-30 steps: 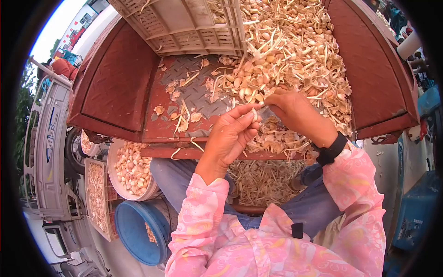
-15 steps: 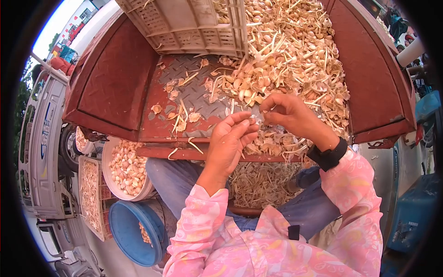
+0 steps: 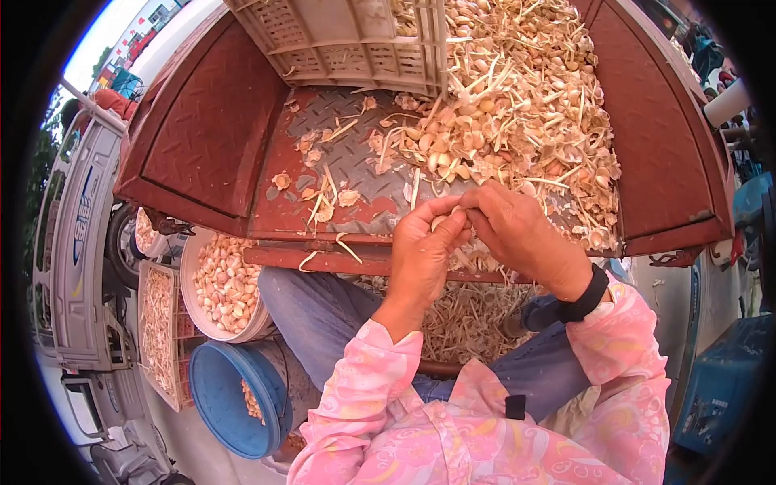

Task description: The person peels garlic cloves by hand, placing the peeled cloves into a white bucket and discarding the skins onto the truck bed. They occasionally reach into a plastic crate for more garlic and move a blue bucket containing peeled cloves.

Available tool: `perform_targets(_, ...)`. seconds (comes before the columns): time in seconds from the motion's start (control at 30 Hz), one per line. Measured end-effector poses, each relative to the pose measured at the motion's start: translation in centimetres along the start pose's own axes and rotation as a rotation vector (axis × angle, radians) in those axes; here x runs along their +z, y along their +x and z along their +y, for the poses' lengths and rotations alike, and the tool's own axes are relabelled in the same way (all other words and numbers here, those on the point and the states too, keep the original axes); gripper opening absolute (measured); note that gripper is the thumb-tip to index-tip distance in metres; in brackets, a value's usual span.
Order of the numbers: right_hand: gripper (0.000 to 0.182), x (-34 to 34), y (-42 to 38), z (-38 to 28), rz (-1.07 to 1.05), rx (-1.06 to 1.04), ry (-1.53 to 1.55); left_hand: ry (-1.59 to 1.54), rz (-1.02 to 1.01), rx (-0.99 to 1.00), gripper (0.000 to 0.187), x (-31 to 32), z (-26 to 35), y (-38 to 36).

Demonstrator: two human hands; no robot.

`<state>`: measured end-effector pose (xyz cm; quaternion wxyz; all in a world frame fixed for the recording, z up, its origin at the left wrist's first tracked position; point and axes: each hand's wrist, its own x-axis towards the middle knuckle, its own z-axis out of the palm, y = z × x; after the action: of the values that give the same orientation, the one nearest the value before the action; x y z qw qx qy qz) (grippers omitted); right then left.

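Garlic clove [image 3: 457,212] is being pinched between left hand [image 3: 424,250] and right hand [image 3: 517,230], fingers clenching it over the near edge of the pile [image 3: 517,113]; peeling seems underway, calling next for stripping skin.

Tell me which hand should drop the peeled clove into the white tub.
Left, probably. The left hand pinches the small pale garlic clove, and the round white plastic tub of cloves sits on its side, down-left; the right hand is farther.

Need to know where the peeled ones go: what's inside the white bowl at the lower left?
The white bowl holds a heap of pale garlic cloves, filling it nearly to the rim. Its upper edge sits under the red metal bed, so that part and the bottom are hidden.
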<state>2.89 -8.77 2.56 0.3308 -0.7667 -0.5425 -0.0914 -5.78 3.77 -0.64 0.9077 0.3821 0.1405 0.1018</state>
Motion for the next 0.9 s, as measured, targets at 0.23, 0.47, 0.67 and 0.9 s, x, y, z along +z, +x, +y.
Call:
perform_targets(0.23,0.017,0.5,-0.5,-0.3,-0.054,-0.025,-0.29,0.299,0.019,0.225,0.022,0.5,-1.1,-0.4)
perform_targets(0.47,0.017,-1.3,-0.1,1.1,-0.096,0.037,-0.201,0.09,-0.086,0.036,0.023,0.2,-0.5,-1.5)
perform_targets(0.67,0.011,-1.5,-0.1,1.8,-0.164,0.158,-0.316,-0.173,-0.15,-0.128,0.028,-0.2,2.5,-3.0)
perform_targets(0.9,0.012,0.5,2.6,3.1,-0.135,0.148,-0.228,0.449,0.472,0.592,0.027,-14.6,16.8,-6.6)
